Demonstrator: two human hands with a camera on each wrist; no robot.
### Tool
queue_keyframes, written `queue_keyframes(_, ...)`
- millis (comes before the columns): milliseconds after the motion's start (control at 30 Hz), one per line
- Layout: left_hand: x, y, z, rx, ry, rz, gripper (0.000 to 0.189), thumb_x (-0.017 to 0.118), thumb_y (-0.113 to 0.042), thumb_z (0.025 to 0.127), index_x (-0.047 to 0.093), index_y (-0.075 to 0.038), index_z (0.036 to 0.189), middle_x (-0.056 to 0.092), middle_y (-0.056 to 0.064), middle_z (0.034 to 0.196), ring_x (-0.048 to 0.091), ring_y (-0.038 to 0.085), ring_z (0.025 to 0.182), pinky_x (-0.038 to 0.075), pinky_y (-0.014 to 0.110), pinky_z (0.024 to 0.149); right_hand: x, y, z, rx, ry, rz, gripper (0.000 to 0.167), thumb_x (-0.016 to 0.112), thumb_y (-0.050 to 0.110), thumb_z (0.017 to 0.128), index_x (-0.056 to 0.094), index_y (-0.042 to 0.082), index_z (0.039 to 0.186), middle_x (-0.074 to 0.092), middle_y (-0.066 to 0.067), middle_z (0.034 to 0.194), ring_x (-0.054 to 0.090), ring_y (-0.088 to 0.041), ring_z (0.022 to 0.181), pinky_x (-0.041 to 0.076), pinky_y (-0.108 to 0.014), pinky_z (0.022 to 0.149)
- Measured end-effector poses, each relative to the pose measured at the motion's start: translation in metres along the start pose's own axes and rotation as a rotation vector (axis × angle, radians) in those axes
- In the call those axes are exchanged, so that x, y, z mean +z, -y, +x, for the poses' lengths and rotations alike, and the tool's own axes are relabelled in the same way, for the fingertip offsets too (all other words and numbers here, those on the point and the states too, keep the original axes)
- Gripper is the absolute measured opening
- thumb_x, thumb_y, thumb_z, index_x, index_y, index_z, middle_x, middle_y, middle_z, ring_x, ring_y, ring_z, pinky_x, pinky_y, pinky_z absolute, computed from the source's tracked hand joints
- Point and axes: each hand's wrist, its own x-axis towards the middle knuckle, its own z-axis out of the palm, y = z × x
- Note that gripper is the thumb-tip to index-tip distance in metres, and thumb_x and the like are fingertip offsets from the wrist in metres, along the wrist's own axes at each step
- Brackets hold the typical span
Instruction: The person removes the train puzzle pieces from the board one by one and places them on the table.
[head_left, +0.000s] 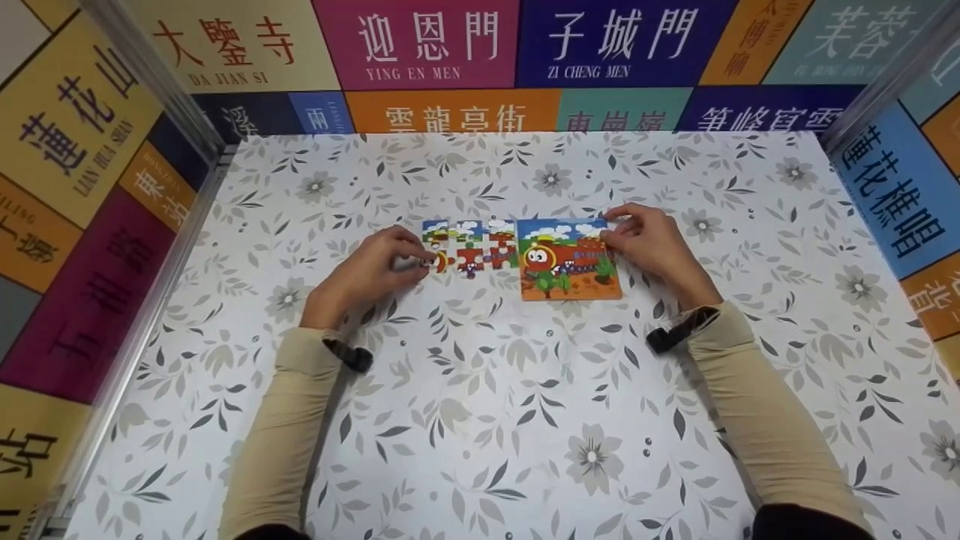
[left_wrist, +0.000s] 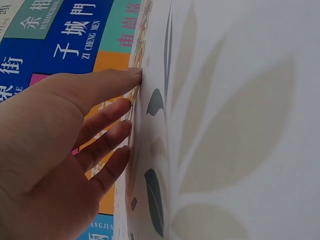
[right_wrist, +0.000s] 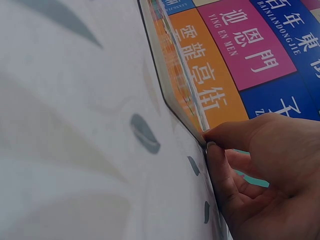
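Note:
In the head view, several small jigsaw pieces lie in three short columns on the table, printed with clouds and parts of a red train. My left hand is beside the left column, its fingertips touching the lowest piece there; in the left wrist view the thumb and fingers are extended along the tabletop. A square picture board with the whole red train scene lies just right of the pieces. My right hand pinches its upper right edge between thumb and forefinger, which also shows in the right wrist view.
A white tablecloth with grey leaves and flowers covers the table. Upright panels with coloured blocks and Chinese lettering stand along the back and both sides. Dark wrist straps sit over beige sleeves.

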Motion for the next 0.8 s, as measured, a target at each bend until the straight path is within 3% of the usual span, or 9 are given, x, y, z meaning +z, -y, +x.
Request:
queue_keyframes(400, 0.009, -0.013, 0.005, -0.03, -0.085, 0.012, 0.026, 0.078, -0.025, 0.102, 0.081, -0.014, 0.126, 0.067, 0.005, 0.124, 0.064, 0.025, 0.111, 0.053, 0.043, 0.097, -0.001, 0.001, 0.0, -0.025, -0.004, -0.01, 0.039, 0.076, 0.033, 0.102, 0.072, 0.015, 0.137, 0.071, -0.009, 0.105, 0.064, -0.014, 0.088, 0.049, -0.024, 0.074)
queue_keyframes(567, 0.022, -0.029, 0.019, 0.063, -0.101, 0.045, 0.025, 0.076, -0.024, 0.103, 0.081, -0.012, 0.124, 0.071, 0.01, 0.122, 0.066, 0.028, 0.107, 0.057, 0.045, 0.092, -0.002, 0.001, 0.0, -0.016, 0.004, -0.011, 0.04, 0.076, 0.034, 0.102, 0.072, 0.015, 0.137, 0.071, -0.009, 0.106, 0.064, -0.014, 0.089, 0.05, -0.023, 0.074)
queue_keyframes(800, 0.044, -0.057, 0.042, 0.172, -0.057, 0.102, 0.023, 0.071, -0.024, 0.106, 0.081, -0.013, 0.124, 0.072, 0.007, 0.118, 0.065, 0.025, 0.104, 0.055, 0.041, 0.089, -0.002, 0.0, 0.0, -0.012, 0.003, -0.014, 0.04, 0.075, 0.035, 0.103, 0.071, 0.016, 0.138, 0.071, -0.008, 0.105, 0.064, -0.013, 0.088, 0.05, -0.024, 0.073)
